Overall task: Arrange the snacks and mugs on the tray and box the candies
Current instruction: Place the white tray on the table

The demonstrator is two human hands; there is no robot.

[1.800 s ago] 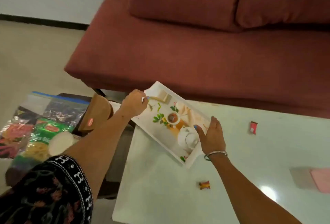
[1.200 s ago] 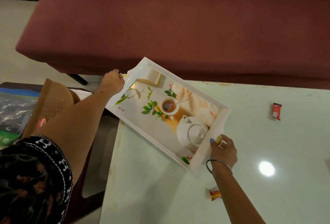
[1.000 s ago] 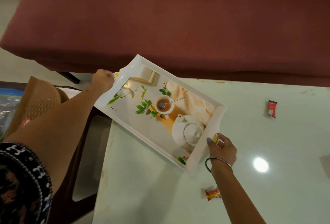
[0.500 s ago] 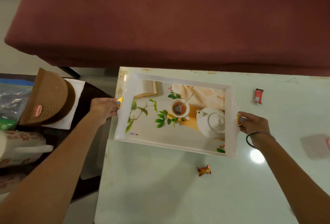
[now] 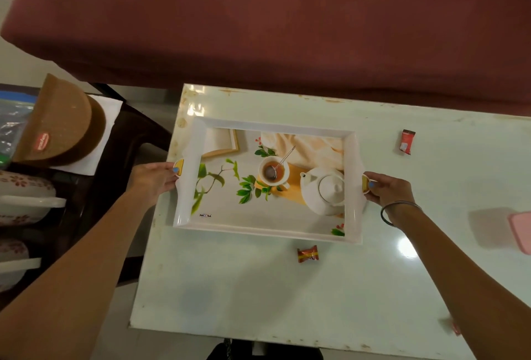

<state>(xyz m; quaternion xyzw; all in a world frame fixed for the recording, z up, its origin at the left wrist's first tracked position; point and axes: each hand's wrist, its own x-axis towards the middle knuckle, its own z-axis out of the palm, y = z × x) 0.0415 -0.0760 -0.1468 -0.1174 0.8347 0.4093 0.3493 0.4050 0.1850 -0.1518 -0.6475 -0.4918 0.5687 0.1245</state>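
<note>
A white tray (image 5: 273,124) printed with a teapot and teacup lies square on the left part of the white table (image 5: 287,288). My left hand (image 5: 156,177) grips its left handle and my right hand (image 5: 388,188) grips its right handle. Nothing stands on the tray. A red-gold wrapped candy (image 5: 308,254) lies just in front of the tray. A red wrapped candy (image 5: 407,142) lies to the tray's right. Two white floral mugs (image 5: 26,196) lie at the far left on a dark side table.
A brown round container (image 5: 60,127) sits on white paper on the dark side table (image 5: 115,164), with snack bags (image 5: 11,127) behind it. A pink box (image 5: 521,230) is at the right edge. A maroon sofa (image 5: 287,20) runs behind the table.
The tray was turned from a diagonal, tilted pose to square with the table and brought down onto its left part. Both hands shifted to the end handles.
</note>
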